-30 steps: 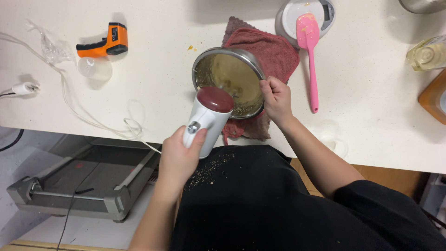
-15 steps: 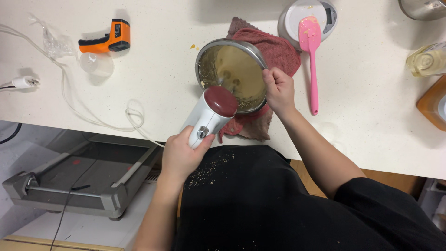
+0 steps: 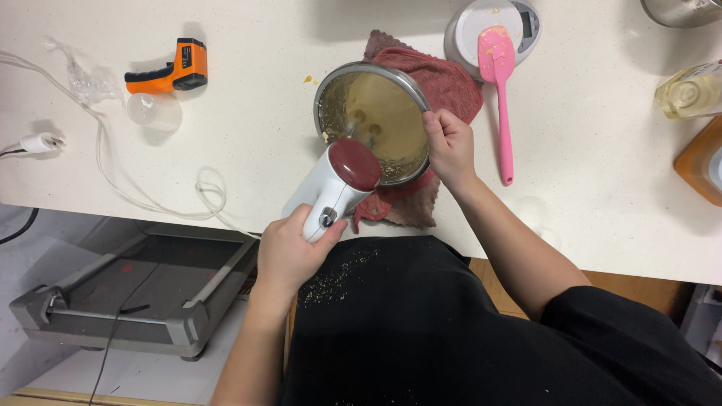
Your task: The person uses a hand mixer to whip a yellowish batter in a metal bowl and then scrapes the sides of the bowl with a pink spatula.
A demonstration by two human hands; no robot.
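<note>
White hand mixer (image 3: 335, 184) wrapped by left hand (image 3: 289, 252); right hand (image 3: 450, 146) pinching steel bowl (image 3: 372, 120) rim.

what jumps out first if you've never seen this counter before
The metal bowl of tan batter sits mid-counter on a dark red cloth, with the left hand aiming a white hand mixer into it and the right hand gripping its rim. Next come a pink spatula right of the bowl and an orange gun-shaped thermometer far left.
</note>
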